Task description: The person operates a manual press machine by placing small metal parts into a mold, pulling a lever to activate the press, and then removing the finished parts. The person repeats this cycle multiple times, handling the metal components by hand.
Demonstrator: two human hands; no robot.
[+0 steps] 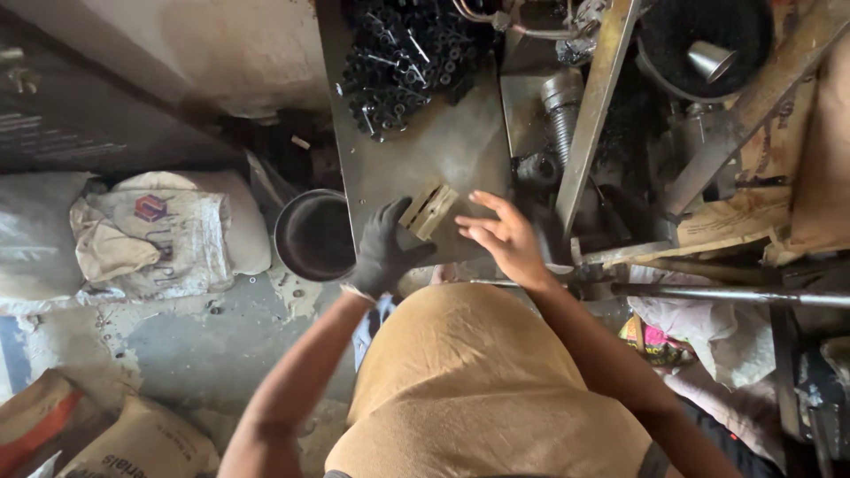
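My left hand (385,248), in a dark glove, rests on the near edge of a metal tray table (452,146) and touches a small wooden block (428,211) with its fingertips. On the other side of the block my bare right hand (500,235) hovers with its fingers spread and nothing in it. Whether the gloved hand grips the block or only steadies it is unclear. A heap of small black cylindrical parts (407,57) lies at the far end of the tray.
A dark round bowl (314,235) stands on the floor left of the tray. White sacks (168,235) lie further left, brown sacks (106,438) at the bottom left. Machine parts, a threaded shaft (562,106), a metal bar (598,97) and a black bucket (708,40) crowd the right.
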